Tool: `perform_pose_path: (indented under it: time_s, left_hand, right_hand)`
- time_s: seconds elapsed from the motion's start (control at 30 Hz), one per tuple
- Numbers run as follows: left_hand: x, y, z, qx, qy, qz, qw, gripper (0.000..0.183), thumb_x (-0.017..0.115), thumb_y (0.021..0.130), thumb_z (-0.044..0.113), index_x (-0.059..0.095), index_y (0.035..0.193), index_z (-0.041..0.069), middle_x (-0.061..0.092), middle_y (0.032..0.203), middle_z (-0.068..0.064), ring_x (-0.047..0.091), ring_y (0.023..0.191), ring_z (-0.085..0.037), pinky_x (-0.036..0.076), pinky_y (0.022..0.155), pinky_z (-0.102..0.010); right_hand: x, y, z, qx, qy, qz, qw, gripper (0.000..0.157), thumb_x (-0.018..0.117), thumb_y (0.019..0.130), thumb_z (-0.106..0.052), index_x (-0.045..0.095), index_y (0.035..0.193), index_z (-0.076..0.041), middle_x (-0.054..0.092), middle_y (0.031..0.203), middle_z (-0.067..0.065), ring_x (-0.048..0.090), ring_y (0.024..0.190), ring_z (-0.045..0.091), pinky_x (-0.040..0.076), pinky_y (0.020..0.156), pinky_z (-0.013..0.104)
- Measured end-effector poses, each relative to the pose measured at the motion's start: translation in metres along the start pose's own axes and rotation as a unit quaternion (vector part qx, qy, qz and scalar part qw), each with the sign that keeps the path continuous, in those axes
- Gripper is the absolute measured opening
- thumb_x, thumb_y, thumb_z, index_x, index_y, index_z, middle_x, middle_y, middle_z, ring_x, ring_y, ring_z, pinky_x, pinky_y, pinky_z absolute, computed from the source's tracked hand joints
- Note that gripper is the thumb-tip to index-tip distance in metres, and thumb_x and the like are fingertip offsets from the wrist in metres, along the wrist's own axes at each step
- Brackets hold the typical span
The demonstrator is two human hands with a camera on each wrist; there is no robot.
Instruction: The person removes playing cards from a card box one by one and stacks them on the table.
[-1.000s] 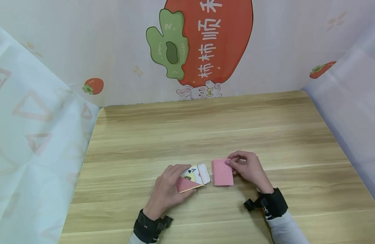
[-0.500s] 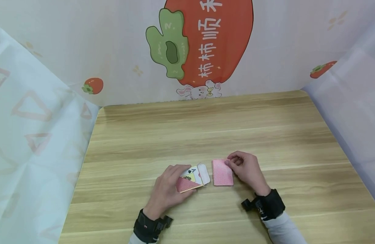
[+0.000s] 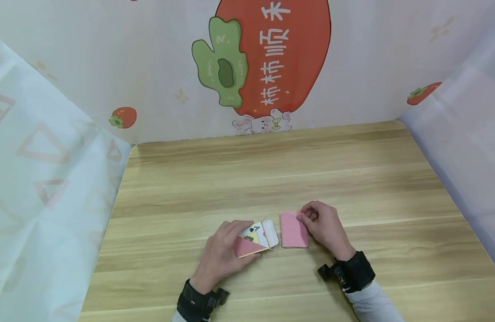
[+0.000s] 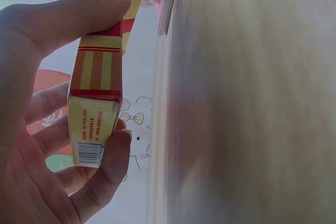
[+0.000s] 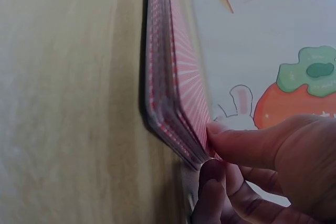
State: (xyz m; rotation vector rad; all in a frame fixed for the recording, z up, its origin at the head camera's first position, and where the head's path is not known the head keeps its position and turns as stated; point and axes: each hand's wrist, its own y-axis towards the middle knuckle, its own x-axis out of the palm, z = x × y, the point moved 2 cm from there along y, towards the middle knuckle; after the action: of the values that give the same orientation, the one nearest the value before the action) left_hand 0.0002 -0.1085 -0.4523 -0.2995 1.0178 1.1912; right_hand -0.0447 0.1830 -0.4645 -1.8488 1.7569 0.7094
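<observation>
My left hand (image 3: pixel 219 255) grips a playing card box (image 3: pixel 252 243), thumb along one side and fingers round the other. An ace picture and a red checked pattern show on the box, and its white end flap stands open toward the right. In the left wrist view the box (image 4: pixel 97 72) is raised above the table, its barcode end toward the camera. Just right of it a deck of playing cards (image 3: pixel 293 232) lies face down on the table, red backs up. My right hand (image 3: pixel 325 228) pinches the deck's far right corner, thumb on top and curled fingers at the edge (image 5: pixel 202 163).
The wooden table (image 3: pixel 271 174) extends behind and around both hands. A white printed cloth (image 3: pixel 158 67) rises at its back edge, with more cloth along the left and right sides. Black camera straps (image 3: pixel 356 270) sit on both wrists.
My right wrist has shifted slightly left while the thumb keeps its place on the deck's corner. The left hand still holds the box. The head view has tilted a little.
</observation>
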Motion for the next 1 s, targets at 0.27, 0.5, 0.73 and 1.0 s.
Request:
perform_pose_path:
  time_s: [0.27,0.5,0.73,1.0]
  left_hand:
    - [0.002,-0.001,0.001,0.006,0.007,-0.002,1.0,0.076,0.093,0.067,0.046,0.066,0.133,0.02,0.069,0.123,0.01,0.058,0.097,-0.005,0.051,0.07,-0.022]
    - [0.001,-0.001,0.002,0.0,0.006,-0.012,0.9999,0.076,0.091,0.068,0.048,0.066,0.135,0.021,0.068,0.125,0.011,0.058,0.1,-0.005,0.051,0.07,-0.022]
    - [0.001,0.0,0.002,0.012,0.002,-0.003,0.9999,0.076,0.092,0.068,0.046,0.065,0.134,0.02,0.069,0.125,0.009,0.059,0.1,-0.006,0.052,0.071,-0.024]
    - [0.002,-0.002,0.005,0.007,-0.013,-0.011,0.9998,0.076,0.092,0.069,0.046,0.065,0.136,0.022,0.067,0.127,0.012,0.058,0.104,-0.005,0.053,0.073,-0.025]
  right_hand:
    - [0.001,-0.001,0.0,-0.001,-0.001,0.006,1.0,0.015,0.081,0.087,-0.013,0.069,0.091,-0.006,0.063,0.074,0.002,0.057,0.064,0.012,0.046,0.056,0.024]
    - [-0.002,-0.001,-0.001,0.003,0.02,-0.005,1.0,0.018,0.082,0.086,-0.016,0.069,0.092,-0.006,0.063,0.075,0.003,0.057,0.065,0.013,0.046,0.057,0.024]
    - [-0.002,0.0,-0.003,-0.011,0.044,-0.002,0.999,0.017,0.081,0.088,-0.018,0.069,0.095,-0.008,0.065,0.077,0.002,0.058,0.066,0.013,0.048,0.057,0.024]
    - [0.0,-0.007,-0.02,-0.052,0.146,-0.028,0.987,0.009,0.076,0.091,-0.012,0.073,0.098,-0.007,0.069,0.086,0.004,0.064,0.074,0.013,0.055,0.065,0.024]
